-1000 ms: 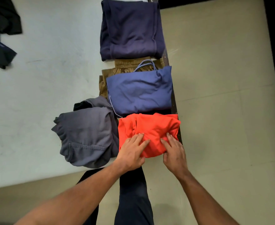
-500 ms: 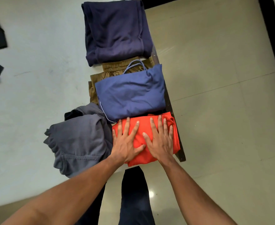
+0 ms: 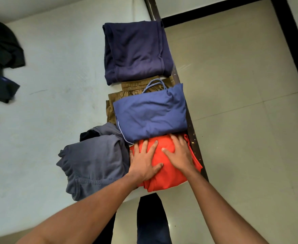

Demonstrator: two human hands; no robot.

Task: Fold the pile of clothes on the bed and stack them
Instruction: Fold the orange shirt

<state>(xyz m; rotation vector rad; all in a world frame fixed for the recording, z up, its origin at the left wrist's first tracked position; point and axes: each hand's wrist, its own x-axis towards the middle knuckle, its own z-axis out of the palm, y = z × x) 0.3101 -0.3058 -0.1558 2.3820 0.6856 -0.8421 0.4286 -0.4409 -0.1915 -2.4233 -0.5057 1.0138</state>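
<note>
Head view: the folded orange cotton garment [image 3: 167, 175] lies against the near edge of the folded blue cloth garment [image 3: 150, 113]. The left hand [image 3: 143, 162] and right hand [image 3: 180, 155] press on it with flat, spread fingers. It looks soft, light and springy, and is probably best lifted from under its sides.

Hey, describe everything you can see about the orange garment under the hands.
The orange garment is a soft fabric bundle, folded into a compact, wrinkled rectangle. It lies at the near corner of the bed. The left hand and right hand press flat on it. The blue garment touches its far edge; the grey garment abuts its left side.
</note>
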